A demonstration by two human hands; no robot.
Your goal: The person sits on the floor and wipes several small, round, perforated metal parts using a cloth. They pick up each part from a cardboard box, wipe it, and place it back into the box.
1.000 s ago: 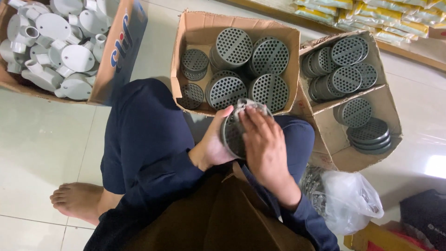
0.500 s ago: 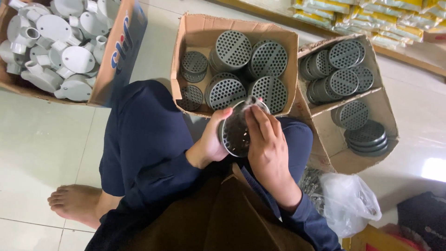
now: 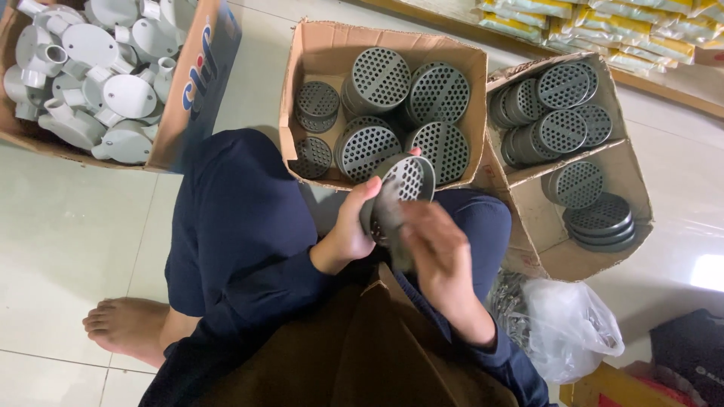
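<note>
The perforated grey disc (image 3: 403,185), a round strainer-like part with rows of holes, is held above the person's lap, just in front of the near edge of the middle cardboard box (image 3: 317,45), tilted so that its holed face shows to the camera. Going from the biggest things down: the pale tiled floor (image 3: 68,249) carries three boxes. The box at the far left (image 3: 204,90) is heaped with light grey round fittings (image 3: 113,94) that have short pipe stubs. The middle cardboard box holds stacks of the same grey holed discs (image 3: 437,94), some lying on their sides. The box on the right (image 3: 637,218) is split in two compartments, the far one with rolled stacks of discs (image 3: 554,113) and the near one with a low pile lying flat (image 3: 599,222). Beside the person's right knee sits a clear plastic bag (image 3: 566,324) with small metal pieces inside. The person sits in dark blue trousers, one bare foot (image 3: 124,328) on the tiles. The left hand (image 3: 351,230) is clamped on the disc's lower left rim, thumb up along its edge. The right hand (image 3: 437,252) is blurred, lying over the disc's lower part and touching it; whether its fingers grip the disc cannot be told.
</note>
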